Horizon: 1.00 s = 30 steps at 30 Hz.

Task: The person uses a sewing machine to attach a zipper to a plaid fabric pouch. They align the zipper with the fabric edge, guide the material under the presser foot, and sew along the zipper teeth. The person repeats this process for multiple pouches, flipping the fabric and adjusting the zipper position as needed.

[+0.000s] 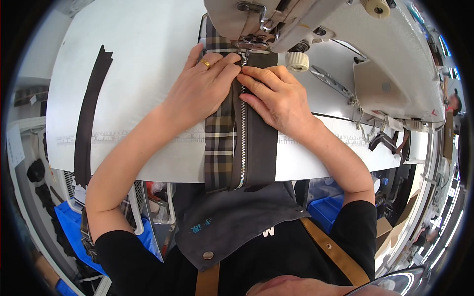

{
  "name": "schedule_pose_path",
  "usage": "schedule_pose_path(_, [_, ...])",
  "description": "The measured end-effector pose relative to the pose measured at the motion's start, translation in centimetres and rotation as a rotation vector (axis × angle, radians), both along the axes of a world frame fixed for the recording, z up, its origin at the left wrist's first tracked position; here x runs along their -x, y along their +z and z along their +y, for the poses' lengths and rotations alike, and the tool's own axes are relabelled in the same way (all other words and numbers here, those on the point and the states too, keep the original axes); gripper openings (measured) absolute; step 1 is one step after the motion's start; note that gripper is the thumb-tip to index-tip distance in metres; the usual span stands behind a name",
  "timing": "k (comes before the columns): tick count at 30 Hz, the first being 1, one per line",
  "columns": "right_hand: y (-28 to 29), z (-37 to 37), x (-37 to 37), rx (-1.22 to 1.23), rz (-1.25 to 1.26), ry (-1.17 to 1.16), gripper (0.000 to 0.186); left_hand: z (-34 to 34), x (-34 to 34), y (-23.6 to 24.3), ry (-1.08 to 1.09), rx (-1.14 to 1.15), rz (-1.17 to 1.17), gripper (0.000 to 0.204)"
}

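A metal-toothed zipper (243, 143) runs lengthwise toward me between a plaid fabric strip (218, 148) and a plain dark fabric panel (261, 153). Its far end lies under the presser foot of the sewing machine (395, 29). My left hand (197, 86), a ring on one finger, rests over the plaid side with its fingers bent and pressed against the zipper edge. From the other side, my right hand (281, 96) pinches the zipper's edge just in front of the foot, fingertips close to the left ones. The needle point cannot be made out.
On the white table (133, 44) a loose dark fabric strip (93, 108) hangs over the front edge at left. Scissors (331, 81) lie beneath the machine arm. A printed ruler scale crosses the table. Blue bins (326, 212) stand below the tabletop on both sides.
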State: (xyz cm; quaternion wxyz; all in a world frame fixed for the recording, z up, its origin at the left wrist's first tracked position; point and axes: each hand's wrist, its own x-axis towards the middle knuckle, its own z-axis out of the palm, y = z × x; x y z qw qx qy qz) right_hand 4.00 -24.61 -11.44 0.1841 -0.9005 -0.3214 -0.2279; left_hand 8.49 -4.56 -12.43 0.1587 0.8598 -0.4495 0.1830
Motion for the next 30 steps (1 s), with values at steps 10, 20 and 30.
schedule_pose_path(10, [0.6,0.2,0.2,0.02,0.039,0.005,0.033,2.7,0.1,1.6,-0.023,0.063,-0.037,0.018])
schedule_pose_path(20, [0.6,0.2,0.1,0.017,0.024,0.001,0.033,20.1,-0.9,0.2,0.602,-0.013,-0.146,0.019])
schedule_pose_path(30, [0.8,0.3,0.2,0.01,0.01,-0.002,0.032,22.2,-1.2,4.7,0.826,0.922,0.344,0.016])
